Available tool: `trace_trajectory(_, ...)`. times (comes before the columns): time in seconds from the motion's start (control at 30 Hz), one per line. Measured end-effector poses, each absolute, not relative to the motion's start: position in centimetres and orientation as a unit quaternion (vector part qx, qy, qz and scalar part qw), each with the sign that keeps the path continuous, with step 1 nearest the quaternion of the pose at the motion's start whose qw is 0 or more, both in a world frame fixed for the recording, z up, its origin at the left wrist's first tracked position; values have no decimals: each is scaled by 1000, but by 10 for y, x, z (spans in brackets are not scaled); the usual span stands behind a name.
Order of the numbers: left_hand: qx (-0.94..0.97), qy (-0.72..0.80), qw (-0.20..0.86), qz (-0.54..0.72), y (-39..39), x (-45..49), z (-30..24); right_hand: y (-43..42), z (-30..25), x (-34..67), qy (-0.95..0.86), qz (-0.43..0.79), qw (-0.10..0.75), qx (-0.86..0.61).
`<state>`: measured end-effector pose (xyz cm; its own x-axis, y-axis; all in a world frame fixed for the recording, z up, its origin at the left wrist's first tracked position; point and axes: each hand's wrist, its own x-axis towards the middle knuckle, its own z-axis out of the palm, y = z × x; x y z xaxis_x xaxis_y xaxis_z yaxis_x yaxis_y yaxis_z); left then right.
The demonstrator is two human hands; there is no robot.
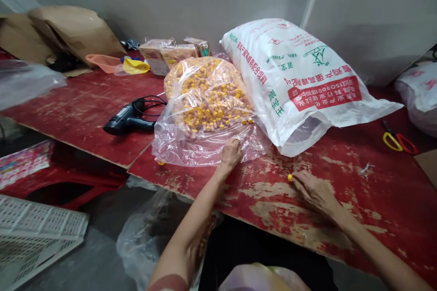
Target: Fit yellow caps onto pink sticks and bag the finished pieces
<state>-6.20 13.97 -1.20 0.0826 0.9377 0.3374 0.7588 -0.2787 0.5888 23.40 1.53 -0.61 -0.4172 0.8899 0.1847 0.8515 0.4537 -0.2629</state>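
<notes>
My left hand (231, 155) presses on the near edge of a clear plastic bag (208, 145), its fingers gathered on the film. The bag is full of small yellow and pink pieces (208, 100), and a few lie loose at its mouth. My right hand (316, 193) lies flat on the worn red board (362, 209), to the right of the bag. Its fingertips touch a single small yellow piece (290, 178).
A bulging white printed sack (300, 86) lies behind the bag. A black heat gun (128, 119) with a coiled cord rests to the left. Yellow-and-red handled scissors (398, 143) lie at right. A white plastic crate (37, 232) stands below the table at left.
</notes>
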Motion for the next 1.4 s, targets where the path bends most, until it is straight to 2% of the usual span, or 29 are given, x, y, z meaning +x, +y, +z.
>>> trace_trajectory(0.07,740,572,131,328,161,-59,-15,18,-22,240,-814,0,201,-545)
trace_trajectory(0.2,744,578,117,313,202,-43,-14,21,-43,245,-799,-36,232,-554)
trace_trajectory(0.37,744,588,120,294,247,-28,-9,53,-27,252,-778,-58,259,-569)
trace_trajectory(0.43,744,592,117,288,256,-28,-9,82,-13,256,-756,-68,237,-607)
trace_trajectory(0.57,734,610,94,283,254,-36,-9,149,11,257,-687,-77,137,-710)
trace_trajectory(0.77,690,643,73,324,206,-54,-9,196,17,254,-688,-55,86,-719)
trace_trajectory(0.83,647,640,125,395,180,-53,-10,196,15,254,-690,-47,73,-718)
trace_trajectory(1.0,448,562,403,566,110,-36,-5,195,17,258,-673,-33,76,-735)
trace_trajectory(1.07,380,530,467,597,86,-28,-2,191,23,259,-651,-46,151,-743)
trace_trajectory(1.13,324,497,521,614,66,-22,0,176,28,258,-617,-56,272,-736)
trace_trajectory(1.2,277,471,574,610,51,-15,1,147,32,255,-596,-21,375,-710)
trace_trajectory(1.23,262,460,597,603,45,-12,1,128,31,252,-601,19,400,-692)
trace_trajectory(1.33,245,434,647,577,29,0,2,61,24,240,-679,171,376,-607)
trace_trajectory(1.4,250,428,659,566,21,9,2,23,16,230,-731,216,342,-549)
